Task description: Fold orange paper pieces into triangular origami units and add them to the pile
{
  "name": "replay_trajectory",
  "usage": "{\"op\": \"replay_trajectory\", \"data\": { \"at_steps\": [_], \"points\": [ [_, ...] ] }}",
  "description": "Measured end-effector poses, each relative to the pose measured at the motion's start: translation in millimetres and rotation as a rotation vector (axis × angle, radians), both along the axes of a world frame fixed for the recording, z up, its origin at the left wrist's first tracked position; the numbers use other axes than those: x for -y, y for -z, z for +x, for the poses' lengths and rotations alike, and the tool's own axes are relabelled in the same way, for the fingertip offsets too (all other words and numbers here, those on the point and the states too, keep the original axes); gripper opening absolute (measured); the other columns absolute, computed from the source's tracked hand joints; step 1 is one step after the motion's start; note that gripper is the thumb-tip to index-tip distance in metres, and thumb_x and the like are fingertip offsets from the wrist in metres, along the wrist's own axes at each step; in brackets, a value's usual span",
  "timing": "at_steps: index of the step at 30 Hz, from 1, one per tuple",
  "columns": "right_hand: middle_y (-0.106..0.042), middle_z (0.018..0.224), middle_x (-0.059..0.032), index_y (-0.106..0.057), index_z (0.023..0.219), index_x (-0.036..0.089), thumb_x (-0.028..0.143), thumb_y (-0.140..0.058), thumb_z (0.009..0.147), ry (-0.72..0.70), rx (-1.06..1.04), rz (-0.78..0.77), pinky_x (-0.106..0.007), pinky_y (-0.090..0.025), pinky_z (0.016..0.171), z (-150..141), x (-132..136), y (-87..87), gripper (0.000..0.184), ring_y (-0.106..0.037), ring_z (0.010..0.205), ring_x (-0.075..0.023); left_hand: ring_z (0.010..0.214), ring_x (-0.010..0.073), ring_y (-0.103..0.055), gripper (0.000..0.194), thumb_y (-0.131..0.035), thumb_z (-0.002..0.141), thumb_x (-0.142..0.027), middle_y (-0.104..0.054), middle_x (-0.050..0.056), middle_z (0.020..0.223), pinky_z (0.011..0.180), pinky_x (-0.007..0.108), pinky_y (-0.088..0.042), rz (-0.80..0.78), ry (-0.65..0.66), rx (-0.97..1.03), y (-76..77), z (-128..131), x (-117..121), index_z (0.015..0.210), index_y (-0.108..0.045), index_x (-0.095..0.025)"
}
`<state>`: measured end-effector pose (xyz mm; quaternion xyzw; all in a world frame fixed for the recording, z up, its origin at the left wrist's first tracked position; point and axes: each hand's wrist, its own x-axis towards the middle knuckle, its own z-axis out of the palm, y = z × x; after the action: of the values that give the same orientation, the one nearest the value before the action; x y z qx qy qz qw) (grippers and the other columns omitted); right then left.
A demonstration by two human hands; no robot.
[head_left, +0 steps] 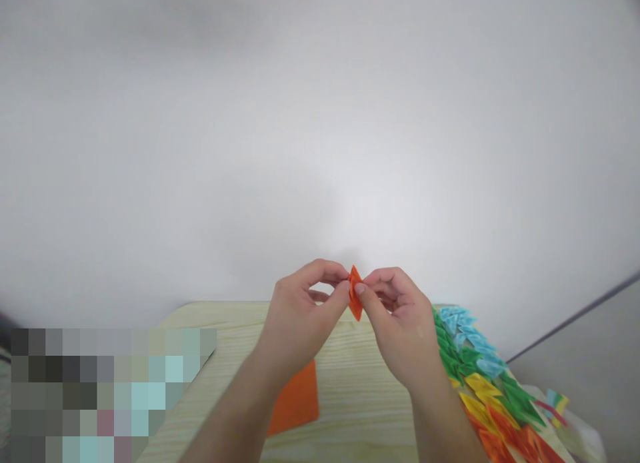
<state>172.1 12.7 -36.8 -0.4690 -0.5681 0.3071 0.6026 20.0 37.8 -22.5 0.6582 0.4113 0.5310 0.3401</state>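
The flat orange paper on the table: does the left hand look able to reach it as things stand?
Probably yes, once emptied: the left hand pinches a folded orange piece, and its forearm hides part of the flat orange paper.

A pale, wood-grained table (365, 410) stands against or near a white wall (320, 116). At right, a dark line (570, 322) slants above something whitish and blurred (587, 436), a curved red strip (553, 412) beside it.
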Motion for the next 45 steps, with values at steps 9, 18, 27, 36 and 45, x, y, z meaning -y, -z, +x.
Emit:
{"op": "replay_trajectory", "data": {
  "at_steps": [9, 18, 27, 36, 45],
  "points": [
    [-0.077, 0.088, -0.0037, -0.071, 0.094, 0.023, 0.039, -0.068, 0.096, 0.052, 0.067, 0.019, -0.029, -0.055, 0.069, 0.6, 1.1, -3.7, 0.016, -0.071, 0.08, -0.0192, 0.072, 0.0141, -0.068, 0.013, -0.064, 0.093, -0.029, -0.075, -0.002, 0.081, 0.067, 0.025, -0.055, 0.209, -0.139, -0.27, 1.1, 2.6, 3.4, 0.089, -0.074, -0.024],
    [-0.078, 0.101, -0.0027, -0.08, 0.103, 0.028, 0.028, -0.066, 0.098, 0.11, 0.189, 0.112, -0.03, -0.059, 0.076, 4.9, 1.2, -3.8, 0.014, -0.073, 0.089, -0.0193, 0.077, 0.0148, -0.067, 0.011, -0.062, 0.093, -0.025, -0.074, -0.002, 0.083, 0.068, 0.026, -0.05, 0.296, -0.117, -0.43, 1.0, -0.5, 5.2, 0.087, -0.071, -0.025],
    [-0.079, 0.098, -0.0015, -0.081, 0.099, 0.027, 0.023, -0.069, 0.095, 0.127, 0.234, 0.135, -0.032, -0.059, 0.079, 5.4, 2.1, -4.2, 0.014, -0.074, 0.089, -0.0189, 0.076, 0.0145, -0.065, 0.011, -0.06, 0.093, -0.023, -0.072, -0.002, 0.081, 0.067, 0.027, -0.048, 0.283, -0.108, -0.438, -0.5, -1.0, 6.2, 0.085, -0.068, -0.023],
    [-0.08, 0.091, -0.0005, -0.08, 0.093, 0.025, 0.029, -0.073, 0.091, 0.146, 0.129, 0.04, -0.028, -0.057, 0.071, 2.8, 2.0, -5.4, 0.009, -0.074, 0.08, -0.0175, 0.076, 0.0135, -0.064, 0.011, -0.062, 0.091, -0.017, -0.07, -0.003, 0.079, 0.074, 0.027, -0.049, 0.381, -0.103, -0.395, 1.1, -1.3, 6.1, 0.083, -0.066, -0.022],
    [-0.077, 0.083, 0.0023, -0.075, 0.084, 0.024, 0.028, -0.07, 0.09, 0.155, 0.196, 0.018, -0.025, -0.057, 0.067, 3.7, -0.1, -5.0, 0.008, -0.072, 0.075, -0.0151, 0.077, 0.0112, -0.063, 0.012, -0.061, 0.092, -0.016, -0.07, -0.005, 0.08, 0.076, 0.026, -0.048, 0.363, -0.059, -0.365, 1.9, -2.0, 4.1, 0.084, -0.068, -0.022]
  ]
}}
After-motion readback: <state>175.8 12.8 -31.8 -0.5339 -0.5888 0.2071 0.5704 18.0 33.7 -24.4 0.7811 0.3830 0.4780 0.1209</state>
